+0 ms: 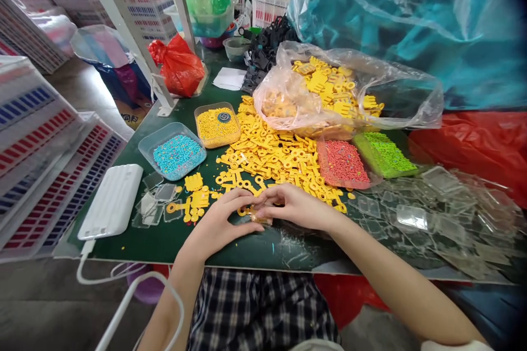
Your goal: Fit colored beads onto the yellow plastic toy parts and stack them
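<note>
My left hand (227, 220) and my right hand (294, 205) meet over the table's front part, fingers curled round a small yellow plastic piece (262, 219) with a shiny, clear-looking surface. Fingers hide much of it. Beyond them spreads a heap of yellow plastic pieces (280, 154) with ring ends. To the left lie some loose yellow pieces (199, 197) and clear plastic squares (154, 203). Trays of blue beads (178, 154), yellow beads (217, 126), red beads (343, 162) and green beads (387, 153) stand around the heap. More clear plastic covers (411, 216) are strewn at right.
A white power bank (110, 203) with a cable lies at the table's left edge. An open plastic bag (401, 101) of yellow pieces lies behind the heap. Black parts (269, 44), a red bag (181, 68) and a large blue bag (395, 22) stand farther back.
</note>
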Demonstrator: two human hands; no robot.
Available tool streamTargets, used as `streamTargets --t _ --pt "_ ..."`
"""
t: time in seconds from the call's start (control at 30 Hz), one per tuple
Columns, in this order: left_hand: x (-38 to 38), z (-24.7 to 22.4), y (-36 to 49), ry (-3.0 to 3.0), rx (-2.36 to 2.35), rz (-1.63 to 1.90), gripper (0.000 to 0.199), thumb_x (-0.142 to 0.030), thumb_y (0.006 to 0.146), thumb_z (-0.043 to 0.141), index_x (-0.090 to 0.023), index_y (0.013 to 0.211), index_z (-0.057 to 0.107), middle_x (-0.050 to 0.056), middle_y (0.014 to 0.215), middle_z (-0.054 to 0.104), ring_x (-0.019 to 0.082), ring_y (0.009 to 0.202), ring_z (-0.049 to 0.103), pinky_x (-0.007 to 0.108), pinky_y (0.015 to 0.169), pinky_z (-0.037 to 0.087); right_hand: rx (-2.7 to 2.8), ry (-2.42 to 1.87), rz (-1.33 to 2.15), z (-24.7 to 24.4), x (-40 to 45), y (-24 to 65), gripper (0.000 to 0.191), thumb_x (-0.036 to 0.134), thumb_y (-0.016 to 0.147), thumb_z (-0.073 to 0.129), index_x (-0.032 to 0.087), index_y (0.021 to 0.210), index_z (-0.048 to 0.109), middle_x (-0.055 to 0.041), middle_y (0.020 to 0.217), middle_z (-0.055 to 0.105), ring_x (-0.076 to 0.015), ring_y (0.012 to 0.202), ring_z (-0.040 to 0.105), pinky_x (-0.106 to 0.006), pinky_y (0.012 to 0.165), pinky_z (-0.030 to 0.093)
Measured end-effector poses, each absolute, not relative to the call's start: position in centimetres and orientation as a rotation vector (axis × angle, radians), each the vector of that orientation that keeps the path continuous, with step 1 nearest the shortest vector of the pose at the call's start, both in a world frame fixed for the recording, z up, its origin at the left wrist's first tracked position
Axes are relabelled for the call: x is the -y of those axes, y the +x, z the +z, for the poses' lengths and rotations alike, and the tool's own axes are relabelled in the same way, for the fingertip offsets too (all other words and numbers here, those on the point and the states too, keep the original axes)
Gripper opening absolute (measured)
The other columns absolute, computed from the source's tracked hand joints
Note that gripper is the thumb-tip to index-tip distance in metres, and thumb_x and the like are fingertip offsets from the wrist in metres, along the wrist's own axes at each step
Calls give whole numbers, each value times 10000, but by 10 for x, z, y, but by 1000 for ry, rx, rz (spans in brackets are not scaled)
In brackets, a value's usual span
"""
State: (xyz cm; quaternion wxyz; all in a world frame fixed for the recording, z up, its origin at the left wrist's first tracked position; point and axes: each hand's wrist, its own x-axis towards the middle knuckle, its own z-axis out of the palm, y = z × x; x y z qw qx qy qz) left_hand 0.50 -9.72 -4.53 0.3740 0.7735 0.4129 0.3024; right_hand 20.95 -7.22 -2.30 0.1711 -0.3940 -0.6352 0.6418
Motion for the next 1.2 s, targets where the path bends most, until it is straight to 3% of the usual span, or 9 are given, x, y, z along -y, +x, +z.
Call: streamTargets --t 0.13,0.2,0.27,0.47,0.63,0.87,1.03,1.2 --pt "97 -42 8 1894 -1081 704 414 -473 731 785 -225 1036 656 20 950 664 192 874 635 319 820 531 1643 -1147 1890 -23 77 212 620 460 706 755 157 1205 546 42 635 652 -147 632 602 -281 679 425" --pt "96 -41 9 1913 -1094 684 434 -480 710 799 -228 1037 663 29 975 660 207 918 628 331 845 519 1627 -1135 1918 -21 78 213 751 455 709 759 163 1322 440 65 623 633 -153 637 606 -282 682 427" --pt "96 -41 8 1983 -1105 676 407 -475 708 802 -243 1021 684 39 1015 649 227 987 609 355 900 493 1687 -1150 1893 -19 79 214 739 470 758 723 171 1355 406 67 626 623 -163 659 614 -291 695 435" --pt "91 -46 5 2136 -1328 656 381 -469 687 820 -254 979 703 37 1018 631 253 1021 573 399 919 440 2259 -1352 1094 -9 79 225 324 400 863 661 223 1131 623 -48 982 664 -220 987 597 -356 861 441" --pt "90 -50 5 2220 -1412 543 392 -496 677 819 -302 1002 721 16 998 630 251 1002 559 394 888 411 2508 -1393 720 -11 81 227 341 398 771 768 185 1015 659 -71 987 666 -256 997 563 -367 819 443" --pt "90 -55 4 2256 -1385 521 408 -531 702 790 -322 1047 729 18 993 624 256 1006 552 413 897 369 2540 -1433 699 -20 80 221 292 434 765 765 211 945 705 -64 907 667 -249 917 566 -347 730 409" --pt "91 -55 4 2249 -1378 502 396 -506 701 805 -317 1043 743 19 994 616 260 999 548 437 930 323 2517 -1533 747 -15 81 216 246 361 731 805 212 912 730 -61 873 672 -241 884 578 -326 700 384" --pt "90 -53 4 2257 -1368 456 315 -486 744 779 -320 1011 761 17 980 631 252 971 535 436 920 292 2506 -1645 784 -16 82 213 196 389 731 798 235 839 741 -13 663 624 -170 652 543 -280 570 280"
